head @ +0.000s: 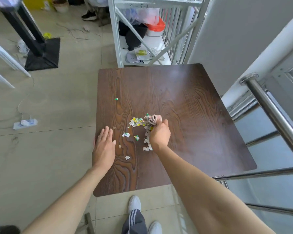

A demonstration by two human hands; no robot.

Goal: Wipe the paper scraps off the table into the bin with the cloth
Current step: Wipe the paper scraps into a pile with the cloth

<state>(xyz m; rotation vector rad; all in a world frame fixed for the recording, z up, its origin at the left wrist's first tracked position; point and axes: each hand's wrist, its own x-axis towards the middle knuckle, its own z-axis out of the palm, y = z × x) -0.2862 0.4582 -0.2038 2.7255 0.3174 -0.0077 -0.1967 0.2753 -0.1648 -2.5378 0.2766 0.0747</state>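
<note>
Head view. The right hand is closed around a bunched cloth, which presses on the dark wood-grain table just beside a heap of paper scraps. More scraps trail along the hand's left side toward the near edge; one green scrap lies well apart, farther up the table. The left hand lies flat with fingers spread, holding nothing, at the table's left edge. The bin is out of view.

A white shelf rack stands at twelve o'clock — a steel railing at three, a black post base at ten.
</note>
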